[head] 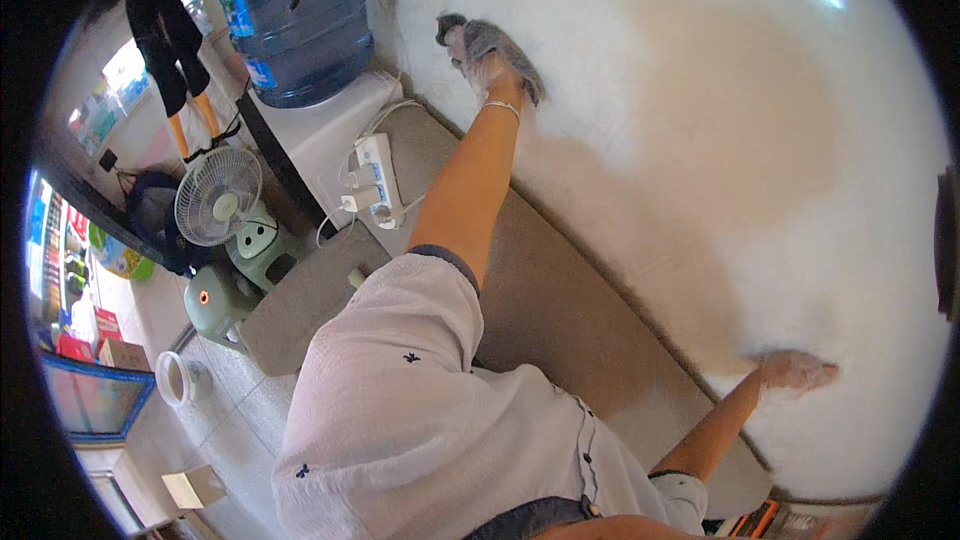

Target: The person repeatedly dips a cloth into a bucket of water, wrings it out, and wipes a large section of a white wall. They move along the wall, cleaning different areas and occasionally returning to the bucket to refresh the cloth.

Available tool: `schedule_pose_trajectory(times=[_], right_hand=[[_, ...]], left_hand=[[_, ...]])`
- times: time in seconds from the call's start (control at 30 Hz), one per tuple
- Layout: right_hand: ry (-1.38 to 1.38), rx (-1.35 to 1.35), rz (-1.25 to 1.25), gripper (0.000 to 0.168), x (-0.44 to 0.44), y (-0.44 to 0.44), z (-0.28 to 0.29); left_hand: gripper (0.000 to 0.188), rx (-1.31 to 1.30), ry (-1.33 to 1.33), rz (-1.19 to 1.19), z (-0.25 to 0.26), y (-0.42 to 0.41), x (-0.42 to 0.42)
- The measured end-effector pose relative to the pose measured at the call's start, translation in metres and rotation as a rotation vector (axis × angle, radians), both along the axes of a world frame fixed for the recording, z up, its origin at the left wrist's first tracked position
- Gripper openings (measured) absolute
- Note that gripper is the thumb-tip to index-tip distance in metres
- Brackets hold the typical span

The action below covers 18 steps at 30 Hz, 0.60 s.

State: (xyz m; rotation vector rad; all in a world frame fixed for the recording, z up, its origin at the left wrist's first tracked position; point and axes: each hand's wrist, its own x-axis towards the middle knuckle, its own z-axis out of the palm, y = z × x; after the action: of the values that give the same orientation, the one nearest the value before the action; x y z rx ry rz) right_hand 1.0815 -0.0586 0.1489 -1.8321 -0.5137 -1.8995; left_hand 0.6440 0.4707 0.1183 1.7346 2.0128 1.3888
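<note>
My left hand (484, 64) presses a dark grey cloth (506, 41) against a white wall (577, 52), beside a large blue water bottle. A thin bracelet (501, 106) circles that wrist. Lower on the same wall, at the right, my right hand (795, 373) lies flat with nothing seen in it. Both hands seem covered by thin clear plastic gloves. A brown-grey ledge (570, 292) runs along the foot of the wall, beneath my arms. The palms and some fingers are hidden.
The water bottle (300, 30) stands on a white cabinet (322, 116). A power strip (379, 180) with plugs and trailing cords lies near my left forearm. Further left are a fan (221, 199), green plastic stools (217, 304), a white bucket (180, 379) and a small carton (191, 487).
</note>
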Motion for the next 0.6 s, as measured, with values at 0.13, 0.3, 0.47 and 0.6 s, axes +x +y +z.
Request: schedule_pose_trajectory(times=[0.13,0.3,0.47,0.6], right_hand=[[0.13,0.092,0.087,0.048,-0.01,0.001,0.007],[0.11,0.195,0.247,0.048,-0.018,0.004,0.014],[0.062,0.165,0.184,0.052,-0.017,0.003,0.014],[0.103,0.232,0.217,0.05,-0.022,0.006,0.016]], left_hand=[[0.063,-0.515,0.641,-0.14,-0.09,0.083,-0.042],[0.06,-0.628,0.829,-0.297,-0.174,0.103,-0.066],[0.055,-0.461,0.461,-0.152,-0.129,0.041,-0.066],[0.059,0.354,-0.242,-0.013,0.032,0.026,-0.059]])
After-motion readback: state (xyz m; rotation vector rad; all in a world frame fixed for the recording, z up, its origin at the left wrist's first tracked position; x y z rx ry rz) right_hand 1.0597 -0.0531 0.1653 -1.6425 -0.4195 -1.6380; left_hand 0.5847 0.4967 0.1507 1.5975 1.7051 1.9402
